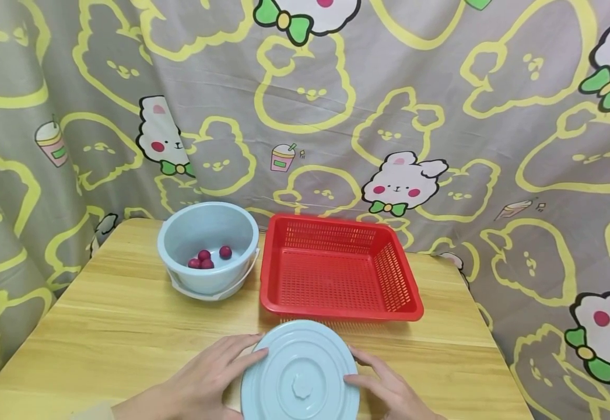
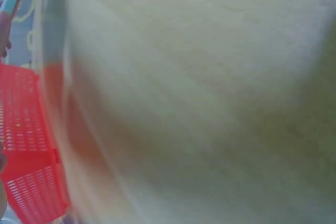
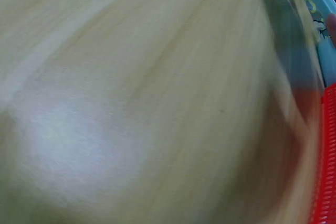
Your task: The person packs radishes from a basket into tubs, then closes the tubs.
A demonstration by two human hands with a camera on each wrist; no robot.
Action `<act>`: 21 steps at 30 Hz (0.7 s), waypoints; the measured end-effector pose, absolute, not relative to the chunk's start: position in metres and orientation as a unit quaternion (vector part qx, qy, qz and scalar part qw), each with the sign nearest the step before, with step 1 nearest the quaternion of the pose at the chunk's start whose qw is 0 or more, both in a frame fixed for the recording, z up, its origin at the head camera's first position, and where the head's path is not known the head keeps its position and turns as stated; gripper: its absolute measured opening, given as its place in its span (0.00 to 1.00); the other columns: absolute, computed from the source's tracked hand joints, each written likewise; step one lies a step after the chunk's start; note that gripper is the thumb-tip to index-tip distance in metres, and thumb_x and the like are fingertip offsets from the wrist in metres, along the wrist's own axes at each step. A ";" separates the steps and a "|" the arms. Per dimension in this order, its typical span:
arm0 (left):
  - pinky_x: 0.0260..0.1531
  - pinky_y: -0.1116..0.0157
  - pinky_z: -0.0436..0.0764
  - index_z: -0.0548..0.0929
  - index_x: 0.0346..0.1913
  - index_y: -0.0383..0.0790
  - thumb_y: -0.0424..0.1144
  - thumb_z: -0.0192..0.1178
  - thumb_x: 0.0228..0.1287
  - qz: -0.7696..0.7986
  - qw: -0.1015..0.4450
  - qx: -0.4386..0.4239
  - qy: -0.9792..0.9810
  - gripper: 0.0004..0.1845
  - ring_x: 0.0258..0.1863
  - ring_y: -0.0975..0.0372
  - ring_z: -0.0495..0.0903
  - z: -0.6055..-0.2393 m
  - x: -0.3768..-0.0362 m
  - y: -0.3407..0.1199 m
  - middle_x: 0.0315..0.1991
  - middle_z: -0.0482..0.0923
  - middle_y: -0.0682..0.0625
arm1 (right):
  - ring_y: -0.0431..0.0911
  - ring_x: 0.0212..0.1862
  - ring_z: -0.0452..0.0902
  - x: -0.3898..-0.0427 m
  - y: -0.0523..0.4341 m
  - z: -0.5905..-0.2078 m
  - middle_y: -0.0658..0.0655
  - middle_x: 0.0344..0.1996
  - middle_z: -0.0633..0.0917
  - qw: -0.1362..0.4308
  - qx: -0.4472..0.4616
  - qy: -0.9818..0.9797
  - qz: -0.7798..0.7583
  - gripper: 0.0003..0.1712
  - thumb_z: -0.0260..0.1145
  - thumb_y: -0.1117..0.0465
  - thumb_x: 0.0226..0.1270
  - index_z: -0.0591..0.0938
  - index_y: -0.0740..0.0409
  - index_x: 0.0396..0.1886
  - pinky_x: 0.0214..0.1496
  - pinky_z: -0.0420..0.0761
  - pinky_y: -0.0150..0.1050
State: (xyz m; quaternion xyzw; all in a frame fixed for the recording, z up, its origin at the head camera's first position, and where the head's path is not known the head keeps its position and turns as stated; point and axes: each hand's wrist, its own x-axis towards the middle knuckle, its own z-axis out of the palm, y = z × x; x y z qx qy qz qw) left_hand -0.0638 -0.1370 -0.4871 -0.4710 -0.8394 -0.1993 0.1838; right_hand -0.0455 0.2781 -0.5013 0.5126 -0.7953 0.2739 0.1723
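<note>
A round light blue lid [image 1: 301, 376] with a small centre knob sits at the near edge of the wooden table [image 1: 116, 326]. My left hand [image 1: 216, 373] touches its left rim with straight fingers, the thumb tip on the lid's edge. On the opposite rim my right hand [image 1: 384, 385] rests the same way. Behind, a light blue bucket [image 1: 207, 248] holds several dark red balls [image 1: 207, 259]. An empty red mesh basket [image 1: 339, 268] stands to its right. Both wrist views are blurred, showing only table wood, a strip of the red basket [image 2: 26, 145] [image 3: 323, 166] and the lid's edge [image 3: 315, 9].
A grey curtain [image 1: 336, 105] printed with yellow and white cartoon bunnies hangs close behind and around the table. The bucket's white handle [image 1: 216, 294] lies down against its front. Bare wood stretches left of the lid and in front of the bucket.
</note>
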 end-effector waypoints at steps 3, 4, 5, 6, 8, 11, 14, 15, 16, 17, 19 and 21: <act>0.57 0.57 0.87 0.70 0.78 0.45 0.79 0.68 0.51 -0.207 0.182 -0.472 -0.837 0.58 0.68 0.59 0.76 -0.479 -0.063 -0.139 0.75 0.73 0.47 | 0.54 0.78 0.68 -0.047 0.275 -0.495 0.78 0.71 0.72 0.187 0.516 -0.789 0.277 0.43 0.79 0.36 0.60 0.82 0.61 0.64 0.84 0.57 0.29; 0.57 0.57 0.86 0.70 0.78 0.45 0.79 0.69 0.50 -0.208 0.188 -0.474 -0.835 0.59 0.68 0.58 0.76 -0.477 -0.064 -0.140 0.75 0.73 0.46 | 0.54 0.78 0.68 -0.047 0.273 -0.493 0.78 0.71 0.73 0.192 0.516 -0.787 0.278 0.43 0.80 0.37 0.59 0.82 0.61 0.63 0.84 0.58 0.29; 0.58 0.59 0.85 0.71 0.77 0.45 0.79 0.70 0.49 -0.205 0.195 -0.475 -0.833 0.59 0.68 0.58 0.76 -0.474 -0.064 -0.141 0.75 0.73 0.45 | 0.55 0.77 0.69 -0.048 0.272 -0.491 0.79 0.70 0.73 0.199 0.518 -0.784 0.279 0.43 0.81 0.38 0.58 0.82 0.62 0.63 0.84 0.59 0.30; 0.60 0.60 0.83 0.72 0.77 0.45 0.79 0.71 0.48 -0.202 0.203 -0.476 -0.832 0.59 0.68 0.58 0.76 -0.472 -0.064 -0.142 0.75 0.73 0.45 | 0.55 0.77 0.70 -0.049 0.270 -0.489 0.79 0.70 0.74 0.203 0.517 -0.783 0.279 0.42 0.81 0.38 0.58 0.83 0.62 0.62 0.84 0.60 0.30; 0.65 0.64 0.78 0.74 0.75 0.43 0.79 0.72 0.44 -0.203 0.225 -0.480 -0.823 0.60 0.68 0.56 0.76 -0.468 -0.066 -0.144 0.74 0.74 0.42 | 0.54 0.76 0.71 -0.052 0.267 -0.484 0.78 0.68 0.75 0.216 0.518 -0.781 0.274 0.42 0.80 0.37 0.58 0.83 0.62 0.61 0.83 0.62 0.30; 0.75 0.72 0.68 0.75 0.74 0.43 0.79 0.73 0.40 -0.214 0.234 -0.481 -0.818 0.61 0.69 0.55 0.75 -0.462 -0.070 -0.147 0.74 0.74 0.40 | 0.56 0.76 0.71 -0.060 0.262 -0.474 0.80 0.67 0.75 0.221 0.527 -0.770 0.286 0.44 0.81 0.37 0.55 0.83 0.65 0.60 0.82 0.65 0.31; 0.79 0.76 0.60 0.75 0.74 0.44 0.77 0.75 0.39 -0.228 0.226 -0.475 -0.819 0.61 0.70 0.55 0.74 -0.455 -0.074 -0.150 0.76 0.72 0.39 | 0.58 0.77 0.70 -0.072 0.257 -0.463 0.83 0.66 0.74 0.228 0.544 -0.751 0.298 0.45 0.83 0.38 0.53 0.83 0.69 0.58 0.83 0.65 0.35; 0.78 0.76 0.61 0.75 0.74 0.44 0.77 0.76 0.39 -0.231 0.224 -0.472 -0.821 0.60 0.70 0.55 0.74 -0.452 -0.076 -0.151 0.76 0.72 0.39 | 0.59 0.77 0.70 -0.076 0.255 -0.459 0.84 0.66 0.74 0.232 0.550 -0.744 0.300 0.45 0.83 0.39 0.53 0.83 0.69 0.58 0.84 0.64 0.36; 0.78 0.77 0.61 0.75 0.74 0.45 0.76 0.77 0.38 -0.232 0.221 -0.466 -0.824 0.60 0.71 0.56 0.74 -0.450 -0.077 -0.152 0.77 0.71 0.40 | 0.60 0.77 0.70 -0.081 0.253 -0.455 0.84 0.66 0.74 0.240 0.554 -0.739 0.298 0.44 0.83 0.39 0.53 0.83 0.70 0.57 0.84 0.64 0.37; 0.77 0.77 0.63 0.76 0.74 0.46 0.75 0.78 0.38 -0.235 0.222 -0.463 -0.825 0.60 0.71 0.56 0.73 -0.447 -0.078 -0.153 0.77 0.71 0.40 | 0.61 0.76 0.71 -0.086 0.251 -0.451 0.85 0.65 0.74 0.247 0.559 -0.735 0.294 0.44 0.82 0.38 0.54 0.83 0.70 0.56 0.85 0.64 0.38; 0.77 0.78 0.62 0.76 0.73 0.45 0.72 0.80 0.37 -0.244 0.222 -0.457 -0.826 0.59 0.72 0.56 0.72 -0.443 -0.080 -0.156 0.77 0.70 0.40 | 0.61 0.75 0.72 -0.095 0.247 -0.445 0.84 0.65 0.75 0.257 0.564 -0.729 0.290 0.43 0.81 0.37 0.56 0.84 0.70 0.55 0.85 0.64 0.39; 0.78 0.78 0.59 0.77 0.73 0.44 0.70 0.81 0.36 -0.256 0.222 -0.452 -0.825 0.59 0.73 0.57 0.71 -0.438 -0.082 -0.160 0.78 0.69 0.40 | 0.61 0.75 0.73 -0.103 0.244 -0.439 0.83 0.67 0.75 0.258 0.565 -0.728 0.290 0.43 0.80 0.37 0.56 0.84 0.69 0.55 0.84 0.65 0.38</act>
